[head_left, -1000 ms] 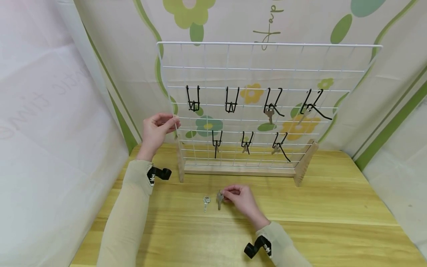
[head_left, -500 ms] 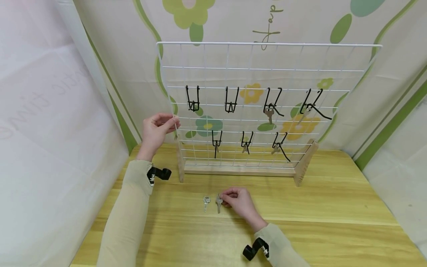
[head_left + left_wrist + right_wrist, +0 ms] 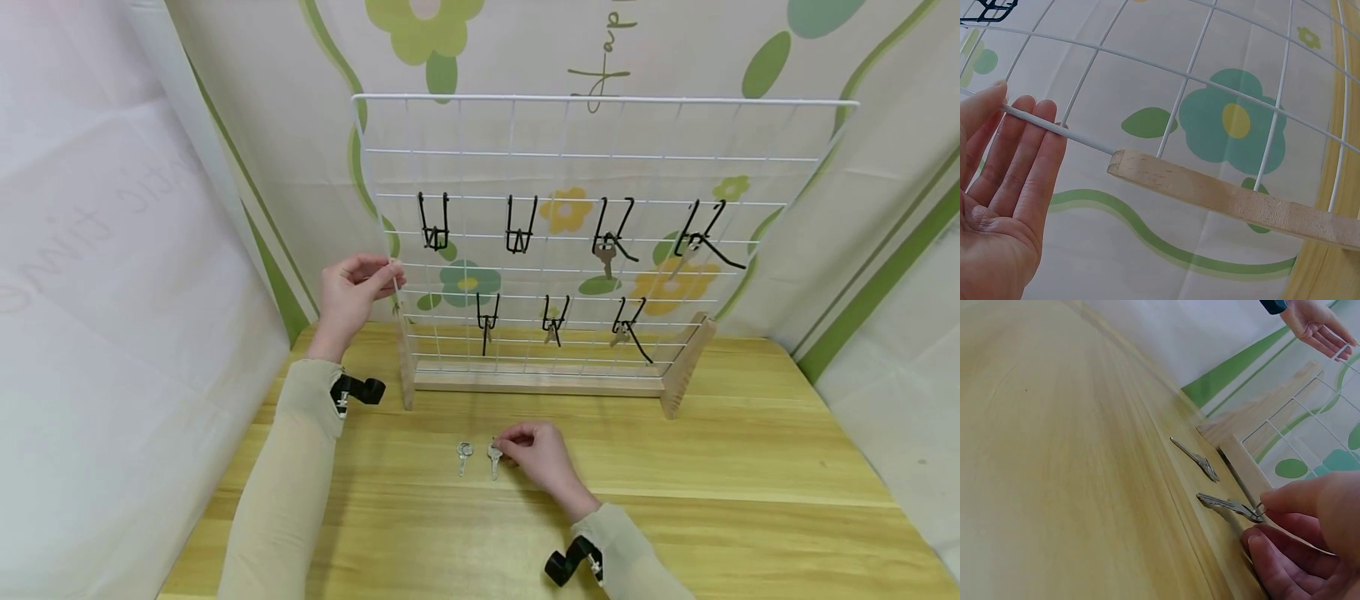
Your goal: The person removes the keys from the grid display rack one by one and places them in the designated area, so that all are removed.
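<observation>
Because the right hand is pinching only the thin ring of the nearer key, a small slip of the fingertips could be letting the key drop back onto the surface. The key is sitting low, tilted or flat just above or on the wood; whether its tip is touching, the views are not showing clearly. The second key is lying near it on the left, so a sideways sweep could be knocking that one askew. Meanwhile the left hand is holding the side wire of the white grid rack between thumb and fingers; a hard pull there could be tipping the rack and shaking the hanging keys on their hooks.

Compared with a second ago, the right hand is resting slightly lower, and its key is appearing nearer the camera and brighter, its blade catching more light. The left hand, rack and second key are showing no visible change.
</observation>
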The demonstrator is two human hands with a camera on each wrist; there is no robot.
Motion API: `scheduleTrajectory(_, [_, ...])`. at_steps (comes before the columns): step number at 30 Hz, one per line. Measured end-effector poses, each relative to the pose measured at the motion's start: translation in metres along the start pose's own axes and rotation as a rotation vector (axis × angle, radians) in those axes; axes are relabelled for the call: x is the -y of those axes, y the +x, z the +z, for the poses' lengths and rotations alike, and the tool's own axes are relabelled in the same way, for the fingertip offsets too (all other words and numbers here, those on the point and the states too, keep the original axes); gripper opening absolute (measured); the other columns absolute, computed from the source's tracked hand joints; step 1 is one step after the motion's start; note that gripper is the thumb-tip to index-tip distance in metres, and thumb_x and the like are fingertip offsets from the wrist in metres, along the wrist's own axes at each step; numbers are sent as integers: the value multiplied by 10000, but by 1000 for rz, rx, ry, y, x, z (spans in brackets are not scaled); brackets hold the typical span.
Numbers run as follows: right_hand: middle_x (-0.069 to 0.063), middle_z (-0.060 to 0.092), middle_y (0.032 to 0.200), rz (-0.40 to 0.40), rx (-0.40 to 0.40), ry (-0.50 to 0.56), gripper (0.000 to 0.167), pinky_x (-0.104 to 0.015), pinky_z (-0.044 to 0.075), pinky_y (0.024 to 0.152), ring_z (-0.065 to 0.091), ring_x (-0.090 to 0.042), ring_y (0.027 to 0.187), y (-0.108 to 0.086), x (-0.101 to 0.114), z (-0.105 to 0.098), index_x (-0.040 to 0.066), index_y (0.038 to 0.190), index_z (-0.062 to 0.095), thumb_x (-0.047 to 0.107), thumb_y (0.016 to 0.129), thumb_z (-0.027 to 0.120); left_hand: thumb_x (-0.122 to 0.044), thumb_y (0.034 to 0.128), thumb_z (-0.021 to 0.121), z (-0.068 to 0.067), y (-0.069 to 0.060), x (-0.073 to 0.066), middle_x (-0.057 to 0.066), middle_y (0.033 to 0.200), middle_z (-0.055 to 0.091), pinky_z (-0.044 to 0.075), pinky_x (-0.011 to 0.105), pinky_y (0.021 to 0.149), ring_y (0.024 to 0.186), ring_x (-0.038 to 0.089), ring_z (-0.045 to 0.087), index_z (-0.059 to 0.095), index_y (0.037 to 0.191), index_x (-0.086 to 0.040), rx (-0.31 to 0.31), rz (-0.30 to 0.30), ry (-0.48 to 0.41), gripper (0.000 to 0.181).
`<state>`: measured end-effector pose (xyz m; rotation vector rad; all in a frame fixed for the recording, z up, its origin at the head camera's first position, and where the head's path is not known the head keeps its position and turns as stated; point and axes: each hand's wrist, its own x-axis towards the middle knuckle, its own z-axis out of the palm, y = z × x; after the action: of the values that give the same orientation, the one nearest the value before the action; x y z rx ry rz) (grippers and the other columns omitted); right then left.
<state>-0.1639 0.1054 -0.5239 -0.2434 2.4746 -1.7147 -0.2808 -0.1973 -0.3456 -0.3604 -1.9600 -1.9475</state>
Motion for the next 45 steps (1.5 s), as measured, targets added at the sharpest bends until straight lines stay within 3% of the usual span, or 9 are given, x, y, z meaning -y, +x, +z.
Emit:
scheduleTrajectory(17, [2,722,815,13,-35,-111,36,-254,557,533,644,-149,635,2,1,-3,66,902,782,102,908,785,-160,921,788,0,0,0,116,949,761,622,314,783,834,201,745,736,1039,27,-1,2,1,227])
scheduleTrajectory(28, [-22,735,859,44,-43,-22,112,-308,606,598,694,-202,720,3,4,-12,36,1001,771,114,919,773,-154,924,785,0,0,1,109,944,763,622,308,778,828,197,745,738,1033,22,-1,5,5,212])
scheduleTrajectory(34, [-34,749,943,43,-107,49,221,-364,623,741,718,-261,848,0,28,-28,32,1069,771,178,907,805,-152,926,784,0,0,1,111,944,763,622,310,781,831,199,745,740,1032,20,-1,-1,-3,207])
scheduleTrajectory(45, [-89,748,1061,-163,-204,148,271,-282,607,812,717,-207,914,-21,104,-68,27,1111,756,182,899,822,-158,926,787,-1,0,1,112,950,762,622,308,781,833,202,742,748,1030,-1,-2,-6,2,192])
